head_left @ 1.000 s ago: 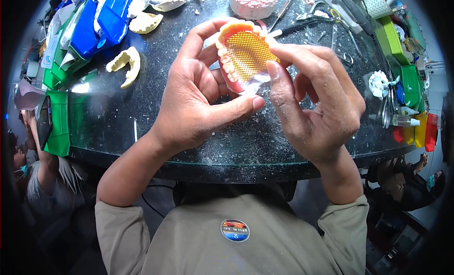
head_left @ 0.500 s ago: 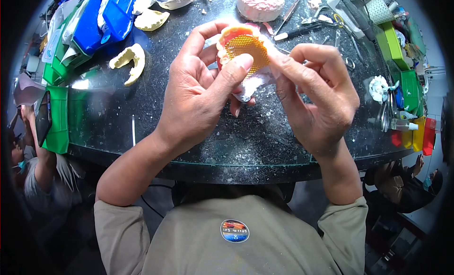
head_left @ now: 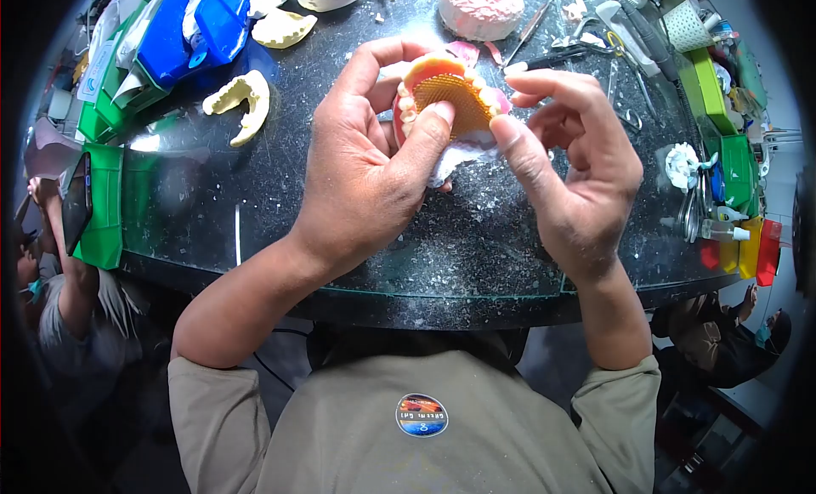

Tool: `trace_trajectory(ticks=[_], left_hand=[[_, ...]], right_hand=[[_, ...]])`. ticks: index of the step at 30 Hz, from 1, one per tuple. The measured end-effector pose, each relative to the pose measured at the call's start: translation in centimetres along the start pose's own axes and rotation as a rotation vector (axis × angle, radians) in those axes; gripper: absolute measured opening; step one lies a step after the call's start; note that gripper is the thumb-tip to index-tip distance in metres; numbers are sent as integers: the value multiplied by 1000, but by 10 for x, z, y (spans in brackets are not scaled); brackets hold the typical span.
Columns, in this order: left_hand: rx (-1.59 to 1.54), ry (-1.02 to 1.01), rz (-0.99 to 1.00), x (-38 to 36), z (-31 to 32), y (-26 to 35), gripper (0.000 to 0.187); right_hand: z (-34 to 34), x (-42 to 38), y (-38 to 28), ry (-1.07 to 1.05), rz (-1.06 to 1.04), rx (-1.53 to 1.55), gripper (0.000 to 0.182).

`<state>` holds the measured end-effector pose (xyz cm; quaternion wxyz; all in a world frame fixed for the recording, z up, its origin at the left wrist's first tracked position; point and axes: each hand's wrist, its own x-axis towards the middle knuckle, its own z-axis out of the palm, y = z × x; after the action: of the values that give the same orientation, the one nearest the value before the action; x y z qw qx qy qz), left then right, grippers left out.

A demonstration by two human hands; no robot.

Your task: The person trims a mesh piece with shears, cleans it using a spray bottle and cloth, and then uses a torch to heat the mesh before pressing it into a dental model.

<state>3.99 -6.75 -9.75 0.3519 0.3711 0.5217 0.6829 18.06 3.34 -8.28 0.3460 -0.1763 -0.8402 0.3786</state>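
My left hand (head_left: 365,154) is closed around a denture (head_left: 408,111) with cream teeth, pink-red gum and a golden mesh (head_left: 467,99) across its palate. The thumb presses on the mesh while the fingers wrap behind. White crumpled material (head_left: 463,152) shows below the denture's lower edge. My right hand (head_left: 582,162) is at the denture's right side, thumb tip right at its toothed edge. Its index finger stretches past the rim, apart from the thumb, and the other fingers are loosely curled.
A pink-stained plaster block (head_left: 482,14), yellowish dental casts (head_left: 246,107) and a blue bin (head_left: 225,18) lie on the dark, dusty table (head_left: 340,281). Hand tools (head_left: 578,53) and a white crumpled wad (head_left: 682,166) are at right. Other people (head_left: 722,332) are at both sides.
My right hand's index finger has lifted off the denture's right edge and spread from the thumb. The denture, in my left hand, has shifted slightly right and down in view.
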Motion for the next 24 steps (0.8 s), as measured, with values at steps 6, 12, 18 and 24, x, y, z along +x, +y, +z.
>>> trace_trajectory(ticks=[6, 12, 18, 24], left_hand=[[44, -39, 22, -1, 1, 0, 38], [91, -79, 24, -2, 0, 0, 39], [152, -124, 54, -2, -2, -6, 42], [75, -157, 75, -3, 3, -6, 40]], right_hand=[[10, 1, 4, 19, 276, 419, 27], [5, 0, 2, -124, 318, 419, 29], [8, -3, 5, -58, 323, 391, 25], [7, -1, -1, -71, 304, 329, 25]])
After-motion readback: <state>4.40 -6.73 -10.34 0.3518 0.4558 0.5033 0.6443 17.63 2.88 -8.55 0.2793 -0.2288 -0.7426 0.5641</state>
